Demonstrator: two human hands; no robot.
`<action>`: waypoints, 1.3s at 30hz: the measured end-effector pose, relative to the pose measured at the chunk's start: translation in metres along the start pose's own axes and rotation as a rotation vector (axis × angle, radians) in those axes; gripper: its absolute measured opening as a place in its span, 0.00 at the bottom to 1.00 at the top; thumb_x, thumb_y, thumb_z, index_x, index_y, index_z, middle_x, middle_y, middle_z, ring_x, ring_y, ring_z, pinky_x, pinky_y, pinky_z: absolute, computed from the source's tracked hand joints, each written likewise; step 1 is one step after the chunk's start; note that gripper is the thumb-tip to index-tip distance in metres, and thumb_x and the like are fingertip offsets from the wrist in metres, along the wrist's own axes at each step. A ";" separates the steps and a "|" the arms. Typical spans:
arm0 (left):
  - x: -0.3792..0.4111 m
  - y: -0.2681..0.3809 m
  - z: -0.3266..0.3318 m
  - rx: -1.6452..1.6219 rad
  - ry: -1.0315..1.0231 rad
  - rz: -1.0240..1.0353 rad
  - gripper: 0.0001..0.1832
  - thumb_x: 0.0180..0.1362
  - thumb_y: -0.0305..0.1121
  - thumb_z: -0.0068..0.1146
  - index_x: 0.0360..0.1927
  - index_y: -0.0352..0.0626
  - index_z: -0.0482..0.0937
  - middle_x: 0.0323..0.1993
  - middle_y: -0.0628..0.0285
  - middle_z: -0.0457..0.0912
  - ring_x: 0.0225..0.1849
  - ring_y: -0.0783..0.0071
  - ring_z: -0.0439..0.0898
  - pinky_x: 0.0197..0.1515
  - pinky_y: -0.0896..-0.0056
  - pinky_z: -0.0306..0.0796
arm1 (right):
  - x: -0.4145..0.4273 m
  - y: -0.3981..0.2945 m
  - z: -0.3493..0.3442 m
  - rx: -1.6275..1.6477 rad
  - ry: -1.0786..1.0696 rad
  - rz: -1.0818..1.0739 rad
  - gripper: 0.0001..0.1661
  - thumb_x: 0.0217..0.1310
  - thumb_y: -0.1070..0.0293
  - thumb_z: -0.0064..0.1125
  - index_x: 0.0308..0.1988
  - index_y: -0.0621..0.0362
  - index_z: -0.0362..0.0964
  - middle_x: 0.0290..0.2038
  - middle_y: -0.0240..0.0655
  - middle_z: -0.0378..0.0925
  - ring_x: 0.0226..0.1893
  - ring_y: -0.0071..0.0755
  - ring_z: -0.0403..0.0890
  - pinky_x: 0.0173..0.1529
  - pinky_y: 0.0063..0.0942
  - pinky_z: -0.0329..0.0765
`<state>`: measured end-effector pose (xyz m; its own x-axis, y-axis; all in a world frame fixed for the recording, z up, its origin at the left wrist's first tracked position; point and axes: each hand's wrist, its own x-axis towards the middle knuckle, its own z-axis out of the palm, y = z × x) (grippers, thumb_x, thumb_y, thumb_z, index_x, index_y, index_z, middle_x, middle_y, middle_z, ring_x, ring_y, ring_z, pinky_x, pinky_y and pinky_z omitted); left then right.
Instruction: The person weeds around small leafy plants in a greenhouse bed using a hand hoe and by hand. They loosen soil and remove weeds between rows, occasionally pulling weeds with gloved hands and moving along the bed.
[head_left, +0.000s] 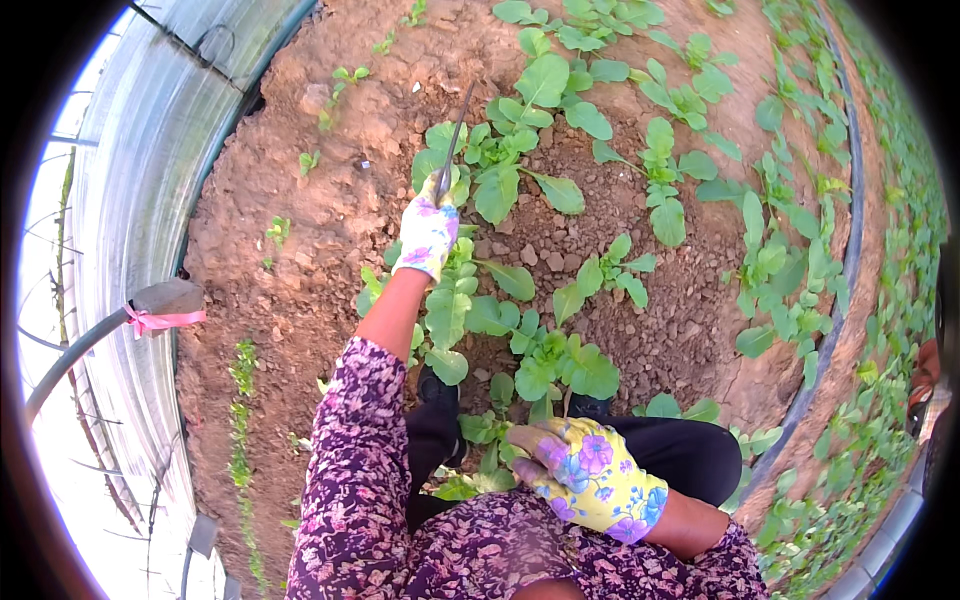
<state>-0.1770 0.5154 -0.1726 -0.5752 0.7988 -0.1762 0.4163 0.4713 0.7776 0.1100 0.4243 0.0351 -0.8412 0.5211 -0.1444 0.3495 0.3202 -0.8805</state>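
My left hand (427, 232), in a floral-patterned glove, reaches forward over the soil. It grips a thin hand tool with a dark metal shaft (454, 139), whose far end meets the soil beside a leafy green plant (499, 169). The tool's handle is hidden in the glove. Close to my lap, by my bent right knee, lies my right hand (592, 476) in a matching yellow glove. Its fingers point left and its palm is hidden, so I cannot tell whether it holds anything. Leafy plants (562, 360) grow between my feet and ahead of them.
Clear plastic greenhouse sheeting (135, 187) curves along the left. A grey block with a pink ribbon (169, 304) sits on a bent pipe. Small seedlings (241, 412) line the left soil. At right runs a dark hose (847, 247), with dense green rows beyond.
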 end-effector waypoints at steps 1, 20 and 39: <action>-0.004 -0.003 -0.002 -0.067 -0.015 -0.023 0.22 0.63 0.31 0.46 0.61 0.45 0.71 0.27 0.61 0.80 0.23 0.78 0.74 0.29 0.75 0.68 | 0.000 -0.001 -0.001 0.003 -0.016 0.006 0.17 0.57 0.65 0.60 0.46 0.57 0.72 0.36 0.43 0.77 0.35 0.50 0.79 0.39 0.42 0.76; 0.010 0.017 0.035 -0.127 -0.188 -0.109 0.19 0.63 0.32 0.48 0.57 0.38 0.74 0.31 0.59 0.81 0.26 0.77 0.75 0.31 0.76 0.67 | -0.007 -0.002 0.002 0.008 0.026 -0.013 0.18 0.56 0.64 0.60 0.47 0.56 0.72 0.34 0.42 0.77 0.35 0.50 0.79 0.38 0.43 0.76; 0.013 0.028 -0.001 0.358 -0.218 0.036 0.20 0.62 0.37 0.45 0.57 0.45 0.74 0.41 0.49 0.82 0.42 0.54 0.81 0.45 0.61 0.72 | 0.002 -0.012 0.004 0.046 -0.007 -0.029 0.16 0.59 0.65 0.56 0.47 0.59 0.71 0.35 0.46 0.77 0.33 0.53 0.79 0.39 0.42 0.76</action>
<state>-0.1729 0.5385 -0.1525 -0.4093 0.8593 -0.3069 0.6740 0.5114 0.5330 0.1027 0.4184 0.0438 -0.8534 0.5070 -0.1214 0.3060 0.2986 -0.9040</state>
